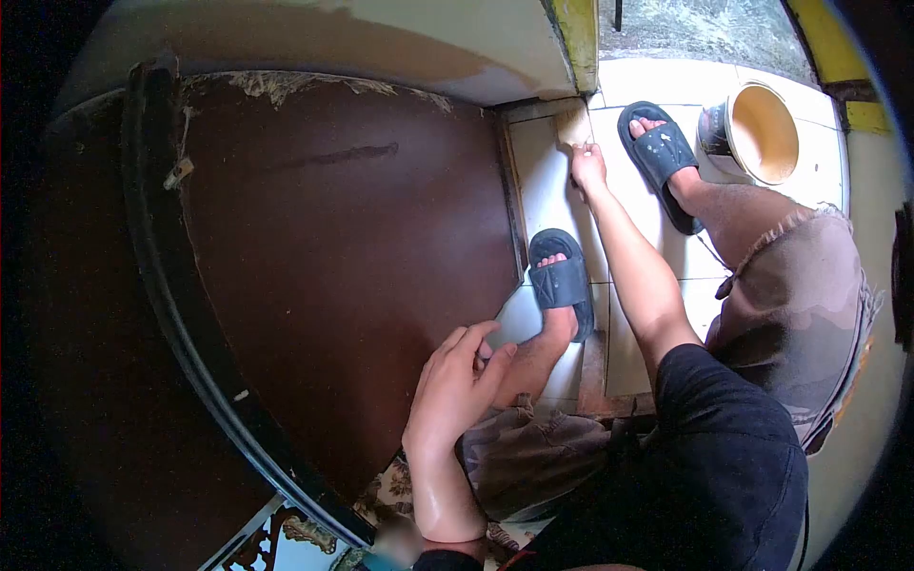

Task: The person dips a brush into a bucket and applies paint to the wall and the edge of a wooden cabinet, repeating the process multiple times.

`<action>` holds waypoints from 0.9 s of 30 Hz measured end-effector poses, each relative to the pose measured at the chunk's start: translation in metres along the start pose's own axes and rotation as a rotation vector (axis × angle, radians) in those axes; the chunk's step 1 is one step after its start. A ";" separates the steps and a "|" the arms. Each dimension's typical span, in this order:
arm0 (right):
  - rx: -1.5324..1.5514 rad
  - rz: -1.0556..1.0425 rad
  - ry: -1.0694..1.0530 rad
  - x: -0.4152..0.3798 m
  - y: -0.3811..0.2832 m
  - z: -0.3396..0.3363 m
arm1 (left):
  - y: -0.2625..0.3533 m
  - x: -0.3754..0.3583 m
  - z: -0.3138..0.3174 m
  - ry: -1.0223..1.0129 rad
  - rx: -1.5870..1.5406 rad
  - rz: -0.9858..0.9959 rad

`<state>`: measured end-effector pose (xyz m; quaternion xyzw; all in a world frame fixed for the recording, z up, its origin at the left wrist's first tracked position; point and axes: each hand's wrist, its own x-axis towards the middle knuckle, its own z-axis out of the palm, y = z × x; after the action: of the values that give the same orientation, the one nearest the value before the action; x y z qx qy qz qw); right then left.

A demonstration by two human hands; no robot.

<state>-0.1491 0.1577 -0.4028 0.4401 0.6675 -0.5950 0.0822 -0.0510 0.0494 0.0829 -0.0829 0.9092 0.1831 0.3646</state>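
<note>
Bare arms, dark top, worn shorts and slide sandals

A black short sleeve [733, 428] is worn over bare forearms; frayed, faded brown shorts [800, 285] are seen, and dark blue slide sandals [562, 281] flecked with pale paint are worn on both feet.

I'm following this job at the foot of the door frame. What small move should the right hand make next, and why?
Probably a short stroke of the pad along the frame's base. The right hand already presses it into the corner where the frame meets the white floor tiles, and the open bucket stands close by. The left hand rests by the leg.
</note>
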 end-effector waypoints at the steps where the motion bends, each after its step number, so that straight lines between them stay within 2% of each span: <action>1: -0.001 0.072 -0.019 -0.004 -0.011 0.002 | -0.001 0.000 0.001 0.004 -0.001 0.005; 3: 0.015 0.041 -0.012 -0.012 -0.045 0.000 | -0.002 0.000 0.002 0.008 0.005 0.009; 5: 0.235 -0.100 0.006 -0.033 -0.092 -0.009 | -0.003 0.000 0.002 0.015 0.018 0.015; 6: 0.290 -0.035 -0.012 -0.044 -0.103 -0.012 | -0.003 0.000 0.002 0.016 0.021 0.024; 8: 0.259 -0.098 -0.001 -0.069 -0.109 -0.018 | -0.001 0.001 0.002 0.017 0.019 0.037; 12: 0.427 -0.254 -0.036 -0.111 -0.117 -0.025 | 0.000 -0.002 0.002 -0.004 0.020 0.014; 18: 0.454 -0.428 0.015 -0.123 -0.135 -0.028 | 0.004 -0.002 0.003 0.001 0.030 0.020; 20: 0.346 -0.720 0.128 -0.094 -0.120 -0.009 | 0.004 -0.003 0.002 0.012 0.035 0.019; 21: 0.346 -0.718 0.126 -0.084 -0.112 -0.006 | 0.005 -0.003 0.002 0.011 0.038 0.011; 23: 0.500 -0.422 -0.031 -0.060 -0.097 -0.004 | 0.005 -0.002 0.002 0.016 0.043 0.008; 25: 0.520 -0.399 -0.046 -0.039 -0.057 0.004 | 0.000 -0.002 0.003 0.017 0.053 0.054; 27: 0.367 -0.151 -0.016 -0.025 -0.026 0.006 | 0.000 -0.003 0.003 0.008 0.026 0.027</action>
<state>-0.1546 0.1422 -0.3694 0.3914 0.5784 -0.7147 -0.0391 -0.0473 0.0509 0.0830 -0.0666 0.9141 0.1757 0.3594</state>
